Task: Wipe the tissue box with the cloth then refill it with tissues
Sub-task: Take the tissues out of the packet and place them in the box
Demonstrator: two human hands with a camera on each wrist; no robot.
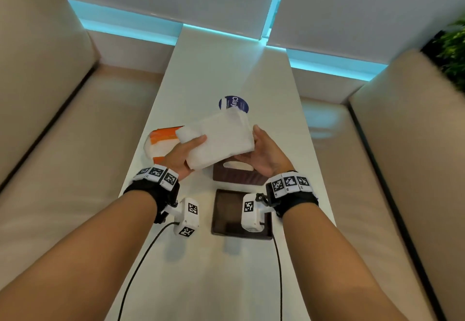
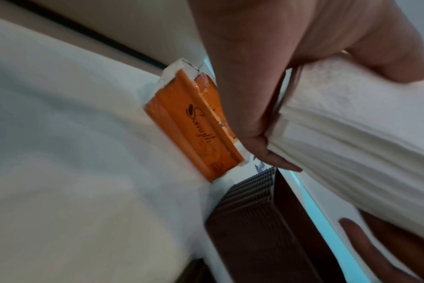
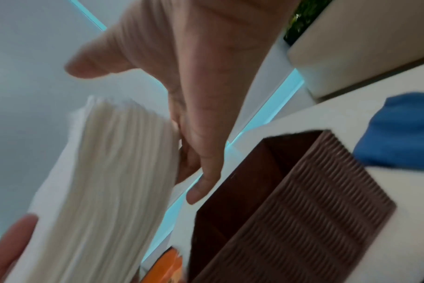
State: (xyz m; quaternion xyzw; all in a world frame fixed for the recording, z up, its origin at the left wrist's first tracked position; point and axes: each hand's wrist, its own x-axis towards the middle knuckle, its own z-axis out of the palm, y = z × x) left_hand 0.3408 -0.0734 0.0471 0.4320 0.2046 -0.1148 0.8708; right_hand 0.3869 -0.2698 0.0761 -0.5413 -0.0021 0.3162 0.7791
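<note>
A thick stack of white tissues [image 1: 221, 139] hangs tilted above the white table. My left hand [image 1: 191, 147] grips its near left corner, thumb on top and fingers beneath [image 2: 254, 95]. My right hand [image 1: 261, 154] cups the right end with fairly straight fingers under it, and the thumb stands off the edge [image 3: 194, 95]. Just below the stack stands the brown ribbed tissue box [image 1: 236, 178], its open side up and its inside bare [image 3: 303, 210]. A blue thing [image 3: 399, 130] lies beyond the box; whether it is the cloth I cannot tell.
A flat brown panel [image 1: 226, 215] lies near me under the wrist cameras. An opened orange tissue pack [image 1: 163, 137] lies at the table's left edge. A blue round label [image 1: 234, 103] sits farther back. Beige sofas [image 1: 50, 119] flank the narrow table [image 1: 226, 69].
</note>
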